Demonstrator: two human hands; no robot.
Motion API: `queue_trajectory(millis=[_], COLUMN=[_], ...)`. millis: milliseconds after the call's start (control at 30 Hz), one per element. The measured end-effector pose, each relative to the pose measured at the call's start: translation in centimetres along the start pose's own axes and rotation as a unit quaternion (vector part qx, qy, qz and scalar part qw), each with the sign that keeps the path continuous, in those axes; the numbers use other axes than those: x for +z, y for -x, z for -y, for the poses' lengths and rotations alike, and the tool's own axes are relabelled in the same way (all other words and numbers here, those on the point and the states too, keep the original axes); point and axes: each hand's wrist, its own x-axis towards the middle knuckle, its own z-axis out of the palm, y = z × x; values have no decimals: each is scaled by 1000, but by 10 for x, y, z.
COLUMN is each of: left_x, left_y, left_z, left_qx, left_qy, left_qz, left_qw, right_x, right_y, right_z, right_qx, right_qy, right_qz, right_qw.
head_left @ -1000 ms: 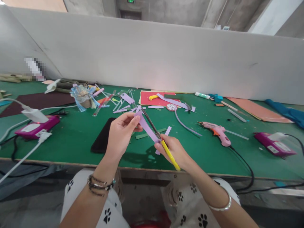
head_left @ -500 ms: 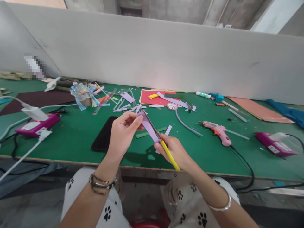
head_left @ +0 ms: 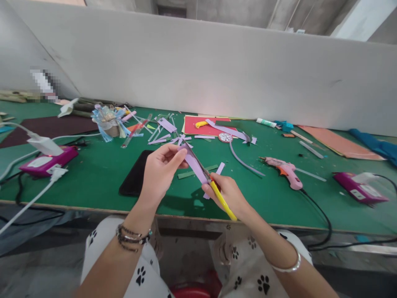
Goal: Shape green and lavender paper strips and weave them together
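Between thumb and fingers, my left hand (head_left: 166, 163) pinches the far end of a purple paper strip (head_left: 195, 167). My right hand (head_left: 228, 194) is wrapped round the yellow handles of a pair of scissors (head_left: 222, 201). Their blades run along the strip's right edge, pointing away toward my left fingertips. Both hands are a little above the green table. Below the strip lie a green paper strip (head_left: 186, 175) and a narrow purple offcut (head_left: 220, 168). A black phone-like slab (head_left: 134, 176) rests beside my left wrist.
A pink glue gun (head_left: 288, 171) lies to the right, its cord running off the table's front edge. Purple power strips stand at left (head_left: 49, 161) and right (head_left: 359, 187). Behind are a red sheet (head_left: 198, 129), a yellow-handled cutter (head_left: 201, 124), scattered purple scraps (head_left: 167, 125) and a tassel-trimmed pot (head_left: 108, 122).
Both hands, the strip and the scissors hold nearly the same pose. The view has shifted very slightly.
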Motion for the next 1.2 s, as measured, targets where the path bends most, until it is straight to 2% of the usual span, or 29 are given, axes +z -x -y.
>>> queue_trajectory(millis=[333, 467, 600, 767, 933, 1067, 1200], left_x=[0, 0, -1, -1, -1, -3, -1], left_y=[-4, -5, -4, -4, -4, -4, -3], left_z=[3, 4, 4, 2, -1, 0, 0], left_qx=[-11, -22, -34, -44, -57, -58, -46], left_qy=[14, 20, 19, 18, 19, 6, -4], left_qz=[7, 15, 25, 34, 49, 64, 78], left_qw=[1000, 999, 999, 998, 997, 996, 996], right_x=[2, -8, -30, -47, -44, -40, -37], right_y=[2, -4, -38, -107, -149, -148, -109], right_z=[0, 2, -3, -18, -30, -25, -8], right_qx=[-1, -5, 26, 108, 111, 65, -11], right_qy=[-47, -45, 78, 236, 230, 176, 89], right_qz=[14, 0, -24, -54, -54, -39, -17], right_qw=[999, 999, 996, 964, 965, 981, 996])
